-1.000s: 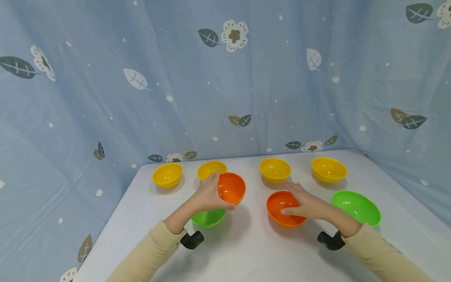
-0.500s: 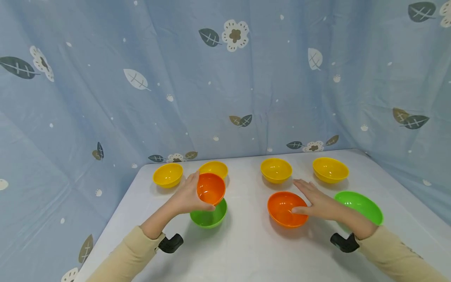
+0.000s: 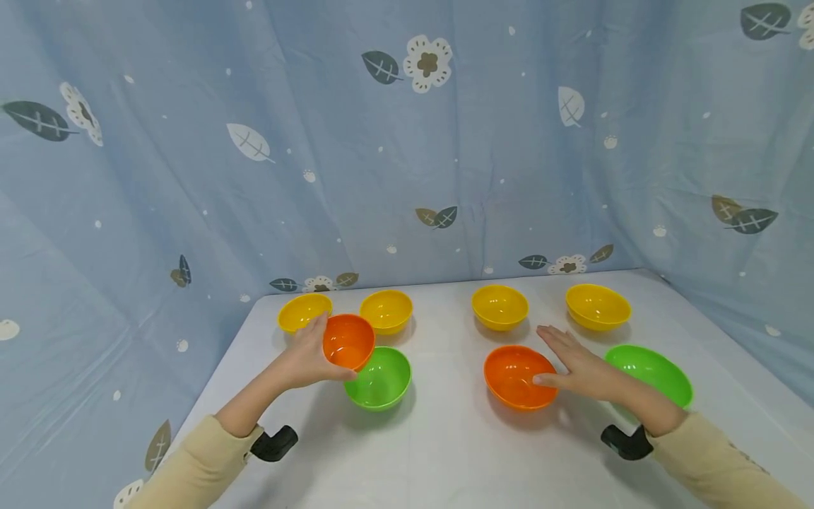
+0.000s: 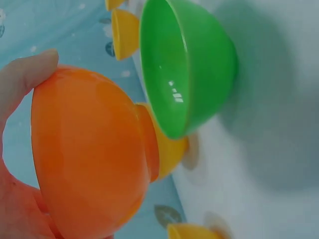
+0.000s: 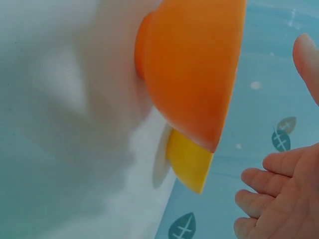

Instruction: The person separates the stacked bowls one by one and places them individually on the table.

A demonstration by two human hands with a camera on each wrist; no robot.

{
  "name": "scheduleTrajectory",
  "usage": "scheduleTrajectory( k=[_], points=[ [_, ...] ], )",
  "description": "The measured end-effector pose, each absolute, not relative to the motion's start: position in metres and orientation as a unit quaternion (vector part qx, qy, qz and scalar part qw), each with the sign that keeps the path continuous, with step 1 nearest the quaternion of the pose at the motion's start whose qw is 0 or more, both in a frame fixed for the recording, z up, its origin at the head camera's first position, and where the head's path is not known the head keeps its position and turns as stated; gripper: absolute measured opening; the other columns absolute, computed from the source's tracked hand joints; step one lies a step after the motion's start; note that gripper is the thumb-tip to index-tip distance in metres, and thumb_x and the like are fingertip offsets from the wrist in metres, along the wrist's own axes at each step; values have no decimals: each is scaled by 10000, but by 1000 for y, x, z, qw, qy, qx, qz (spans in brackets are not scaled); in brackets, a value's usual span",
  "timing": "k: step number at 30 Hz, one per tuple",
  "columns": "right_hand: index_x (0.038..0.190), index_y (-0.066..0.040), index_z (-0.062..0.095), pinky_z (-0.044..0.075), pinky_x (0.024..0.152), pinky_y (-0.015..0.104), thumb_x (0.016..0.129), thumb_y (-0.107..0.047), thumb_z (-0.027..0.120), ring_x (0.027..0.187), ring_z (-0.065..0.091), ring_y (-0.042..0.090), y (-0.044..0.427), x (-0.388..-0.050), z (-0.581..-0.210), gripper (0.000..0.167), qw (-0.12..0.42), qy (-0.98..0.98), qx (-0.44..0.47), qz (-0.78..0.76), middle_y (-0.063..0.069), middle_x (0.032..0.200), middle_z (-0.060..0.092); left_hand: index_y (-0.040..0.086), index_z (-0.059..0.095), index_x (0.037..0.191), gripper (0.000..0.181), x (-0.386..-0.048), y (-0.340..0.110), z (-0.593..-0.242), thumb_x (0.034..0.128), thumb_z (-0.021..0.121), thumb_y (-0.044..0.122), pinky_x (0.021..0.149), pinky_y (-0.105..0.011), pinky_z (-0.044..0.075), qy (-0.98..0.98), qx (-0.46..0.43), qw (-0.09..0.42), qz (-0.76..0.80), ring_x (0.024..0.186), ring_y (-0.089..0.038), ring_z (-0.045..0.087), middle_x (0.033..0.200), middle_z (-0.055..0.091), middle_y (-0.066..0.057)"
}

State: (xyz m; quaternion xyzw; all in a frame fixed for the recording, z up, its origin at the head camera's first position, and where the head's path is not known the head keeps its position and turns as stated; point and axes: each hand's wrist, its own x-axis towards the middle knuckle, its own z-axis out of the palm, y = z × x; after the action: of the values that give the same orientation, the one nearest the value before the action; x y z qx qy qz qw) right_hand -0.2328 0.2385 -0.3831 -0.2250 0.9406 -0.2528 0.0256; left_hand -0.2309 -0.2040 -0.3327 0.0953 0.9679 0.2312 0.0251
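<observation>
My left hand [image 3: 309,359] grips an orange bowl [image 3: 349,343] by its side, thumb at the near rim and fingers at the far side. In the left wrist view that bowl [image 4: 92,154] hangs above the table, apart from the green bowl [image 4: 209,69]. In the head view the same green bowl [image 3: 379,380] stands just to the right of the held one. A second orange bowl [image 3: 516,378] rests upright on the table. Beside its right rim, my right hand [image 3: 586,372] hovers with thumb and fingers spread, holding nothing; the right wrist view shows the fingers [image 5: 279,189] apart from the bowl.
Several yellow bowls line the back of the white table [image 3: 445,452]: far left [image 3: 304,311], left of centre [image 3: 386,311], right of centre [image 3: 499,307] and far right [image 3: 598,307]. Another green bowl [image 3: 650,372] stands behind the right forearm. A blue patterned curtain [image 3: 407,155] hangs behind.
My left hand has carried the orange bowl leftward, from right of the green bowl, past it, to its left. The right hand has drawn back to the right from over the other orange bowl.
</observation>
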Motion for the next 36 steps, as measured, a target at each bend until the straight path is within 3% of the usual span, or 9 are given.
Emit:
scheduleTrajectory(
  k=[19, 26, 36],
  points=[
    [1381, 89, 269, 151, 1004, 658, 773, -437, 683, 1283, 148, 542, 248, -227, -391, 904, 5, 942, -220, -253, 321, 1427, 219, -175, 149, 1359, 1143, -224, -246, -357, 602, 801, 381, 804, -585, 442, 975, 76, -22, 209, 1117, -499, 327, 1354, 269, -335],
    [1374, 94, 285, 166, 999, 660, 770, -415, 693, 1278, 169, 542, 249, -226, -393, 890, -15, 941, -228, -249, 306, 1426, 240, -113, 216, 1347, 1084, -226, -261, -375, 588, 814, 378, 782, -543, 444, 972, 78, -45, 215, 1054, -441, 386, 1229, 393, -283],
    [1377, 95, 274, 163, 991, 670, 773, -414, 691, 1271, 154, 560, 251, -227, -396, 893, -17, 941, -228, -251, 308, 1430, 224, -190, 141, 1351, 1169, -223, -275, -389, 603, 794, 427, 803, -601, 436, 977, 37, -14, 209, 1089, -494, 336, 1311, 289, -366]
  ],
)
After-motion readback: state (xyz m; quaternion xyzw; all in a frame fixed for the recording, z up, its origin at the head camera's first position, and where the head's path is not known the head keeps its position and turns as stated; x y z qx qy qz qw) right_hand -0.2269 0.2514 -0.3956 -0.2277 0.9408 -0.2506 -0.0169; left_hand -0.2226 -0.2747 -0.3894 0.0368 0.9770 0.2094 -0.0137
